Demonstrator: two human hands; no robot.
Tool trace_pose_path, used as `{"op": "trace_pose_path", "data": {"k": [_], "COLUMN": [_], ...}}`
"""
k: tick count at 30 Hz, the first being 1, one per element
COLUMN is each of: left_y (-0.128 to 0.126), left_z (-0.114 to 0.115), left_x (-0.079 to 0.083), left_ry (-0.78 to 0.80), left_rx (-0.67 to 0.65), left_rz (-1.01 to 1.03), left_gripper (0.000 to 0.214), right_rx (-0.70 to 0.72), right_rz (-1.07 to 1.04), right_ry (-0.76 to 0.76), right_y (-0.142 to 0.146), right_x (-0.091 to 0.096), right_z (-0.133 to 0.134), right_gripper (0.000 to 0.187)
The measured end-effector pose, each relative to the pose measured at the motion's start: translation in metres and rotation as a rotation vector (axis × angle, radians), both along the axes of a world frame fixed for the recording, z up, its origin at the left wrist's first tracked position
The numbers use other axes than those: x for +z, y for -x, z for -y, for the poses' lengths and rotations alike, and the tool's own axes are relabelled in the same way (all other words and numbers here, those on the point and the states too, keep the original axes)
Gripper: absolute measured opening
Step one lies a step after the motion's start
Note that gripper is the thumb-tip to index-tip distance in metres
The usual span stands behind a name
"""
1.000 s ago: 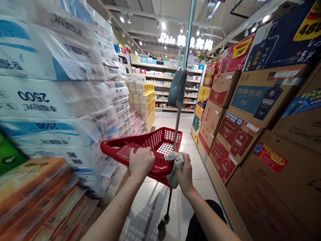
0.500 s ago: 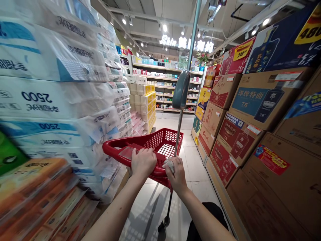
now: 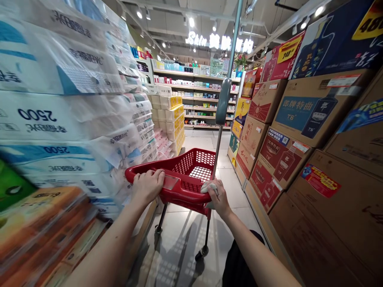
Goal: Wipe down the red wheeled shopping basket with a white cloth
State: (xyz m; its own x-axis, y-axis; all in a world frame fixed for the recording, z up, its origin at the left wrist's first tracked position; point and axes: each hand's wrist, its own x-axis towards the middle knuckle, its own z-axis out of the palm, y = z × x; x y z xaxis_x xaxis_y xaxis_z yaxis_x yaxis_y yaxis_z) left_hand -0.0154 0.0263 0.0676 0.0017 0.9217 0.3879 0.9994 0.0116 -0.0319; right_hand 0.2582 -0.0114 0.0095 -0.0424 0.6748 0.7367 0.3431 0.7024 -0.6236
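Observation:
A red plastic shopping cart (image 3: 185, 192) with a lattice basket stands in front of me, and no goods show in its basket. My left hand (image 3: 149, 184) is closed over the left part of the cart's handle. At the handle's right corner, my right hand (image 3: 220, 201) is closed on a crumpled whitish cloth (image 3: 208, 186), pressed against the red plastic. A tall metal pole (image 3: 218, 149) with a grey plastic piece (image 3: 224, 101) rises from the cart's right side, just beyond that hand. Two of the cart's wheeled legs are visible below.
Wrapped paper packs (image 3: 60, 119) are piled high along the left, with orange packs (image 3: 54, 219) lower down. Stacked cartons (image 3: 302, 111) line the right side. Pale floor tiles (image 3: 224, 175) run between them toward stocked shelves (image 3: 197, 85) at the back.
My left hand has slid leftward along the handle. The cart has turned, so its handle faces me more squarely. My right hand and the cloth have shifted slightly right.

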Motion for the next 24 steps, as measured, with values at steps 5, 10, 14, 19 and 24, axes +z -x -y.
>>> {"op": "trace_pose_path", "data": {"k": [5, 10, 14, 19, 24], "left_y": [-0.023, -0.029, -0.035, -0.038, -0.039], "left_z": [0.006, 0.001, -0.001, 0.001, 0.004], "left_x": [-0.004, -0.007, -0.007, -0.007, -0.006], "left_ry": [-0.084, -0.084, -0.089, -0.091, -0.096], "left_rx": [0.065, 0.057, 0.059, 0.062, 0.067], "left_rz": [0.015, 0.06, 0.059, 0.036, 0.0], "left_gripper": [0.049, 0.05, 0.051, 0.05, 0.051], "right_rx": [-0.189, -0.387, -0.446, -0.455, -0.344], "right_rz": [0.056, 0.286, 0.454, 0.715, 0.894], "right_ry": [-0.048, -0.048, -0.033, 0.118, 0.214], "right_y": [0.008, 0.03, 0.046, 0.051, 0.044], "right_x": [-0.009, -0.006, 0.009, 0.036, 0.049], "right_z": [0.029, 0.042, 0.027, 0.002, -0.006], "right_gripper": [0.028, 0.04, 0.041, 0.037, 0.042]}}
